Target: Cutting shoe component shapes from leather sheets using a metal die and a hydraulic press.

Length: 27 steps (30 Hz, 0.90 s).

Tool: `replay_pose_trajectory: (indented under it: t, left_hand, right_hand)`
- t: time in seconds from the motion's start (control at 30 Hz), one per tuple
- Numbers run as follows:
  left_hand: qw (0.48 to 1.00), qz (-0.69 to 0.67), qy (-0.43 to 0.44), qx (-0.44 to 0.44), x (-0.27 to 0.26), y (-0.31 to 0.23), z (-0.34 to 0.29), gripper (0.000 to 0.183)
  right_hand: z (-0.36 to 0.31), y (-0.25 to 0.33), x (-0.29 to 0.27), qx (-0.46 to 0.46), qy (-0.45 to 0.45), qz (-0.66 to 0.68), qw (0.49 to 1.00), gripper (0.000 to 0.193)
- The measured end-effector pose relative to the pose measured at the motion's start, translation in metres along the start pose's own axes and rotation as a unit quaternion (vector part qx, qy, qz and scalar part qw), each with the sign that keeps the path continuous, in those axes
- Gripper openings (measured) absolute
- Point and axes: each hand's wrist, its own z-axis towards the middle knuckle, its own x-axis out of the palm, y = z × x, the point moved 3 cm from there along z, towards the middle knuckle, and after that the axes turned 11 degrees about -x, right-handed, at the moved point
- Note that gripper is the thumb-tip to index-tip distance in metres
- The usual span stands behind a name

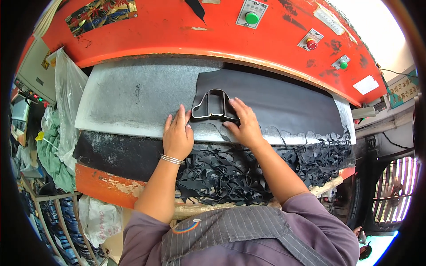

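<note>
A steel cutting die [216, 116], a shoe-part-shaped outline with inner bars, stands on a sheet of black leather [284, 102] near the sheet's left end. My right hand [245, 126] holds the die's right end, with the fingers on its far side and the thumb nearer me. My left hand [178, 133] lies with fingers stretched out on the pale cutting board [133, 95], beside the die's left end and the leather's left edge. Whether its thumb and index fingertips touch the leather is too small to tell. Curved cut-outs run along the leather's near edge.
A red press [186, 37] with a green button [251, 17] and a red button [312, 44] spans the far side. Tangled black leather scraps [226, 177] pile along the near edge. Clear plastic sheeting [69, 97] and green cloth [57, 153] hang at left.
</note>
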Motion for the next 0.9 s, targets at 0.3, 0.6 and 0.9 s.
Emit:
replay_pose_trajectory:
  t: [0.3, 0.6, 0.9]
  left_hand:
    - [0.998, -0.034, -0.052, 0.001, -0.001, -0.005, 0.002, 0.056]
    - [0.998, 0.015, -0.068, 0.009, -0.009, -0.009, 0.007, 0.061]
    - [0.97, -0.174, -0.141, -0.099, -0.032, -0.027, -0.004, 0.061]
  right_hand:
    - [-0.009, -0.018, -0.007, -0.048, 0.047, 0.0, 0.998, 0.061]
    - [-0.001, -0.009, -0.008, -0.06, 0.006, -0.02, 0.998, 0.056]
    - [-0.04, -0.004, -0.095, -0.063, -0.113, -0.011, 0.992, 0.08]
